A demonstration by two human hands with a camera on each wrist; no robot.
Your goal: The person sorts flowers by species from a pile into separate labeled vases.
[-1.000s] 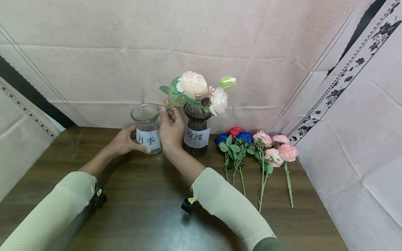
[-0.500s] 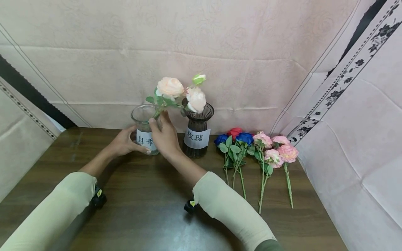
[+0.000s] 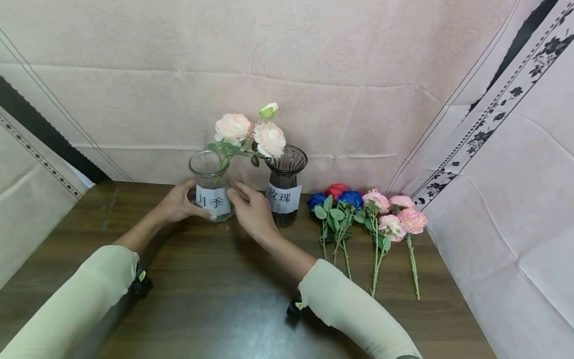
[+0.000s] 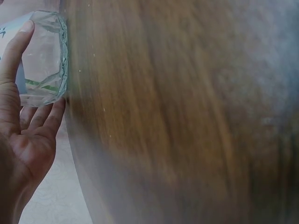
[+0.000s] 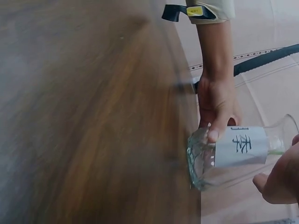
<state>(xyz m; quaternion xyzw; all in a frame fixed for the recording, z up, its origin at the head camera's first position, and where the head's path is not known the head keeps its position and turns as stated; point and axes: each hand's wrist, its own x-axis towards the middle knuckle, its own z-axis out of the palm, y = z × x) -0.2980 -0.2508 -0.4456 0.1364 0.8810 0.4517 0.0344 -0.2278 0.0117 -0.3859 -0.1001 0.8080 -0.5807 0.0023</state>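
Observation:
A clear glass vase [image 3: 209, 172] with a white paper label stands at the table's back. My left hand [image 3: 179, 203] holds its left side, thumb at the front and fingers behind, as the left wrist view shows. In the vase leans a cream artificial flower stem [image 3: 233, 128] with two blooms and a bud, tilted right. Its green stem [image 4: 42, 85] shows near the vase bottom. My right hand [image 3: 254, 209] is beside the vase's right side, fingers loose and off the stem; whether it touches the glass I cannot tell. A dark ribbed vase [image 3: 282, 219], also labelled, stands just right of that hand.
Blue roses [image 3: 350, 199] and a red rose [image 3: 336, 190] lie on the brown table [image 3: 215, 299] to the right of the dark vase. Beside them lie several pink flowers [image 3: 411, 220], stems toward me. A pale patterned cloth [image 3: 134, 99] hangs close behind the vases.
The cream flower stem moved left and down into the clear vase. My right hand released it and came down to the right. The left hand stayed on the vase.

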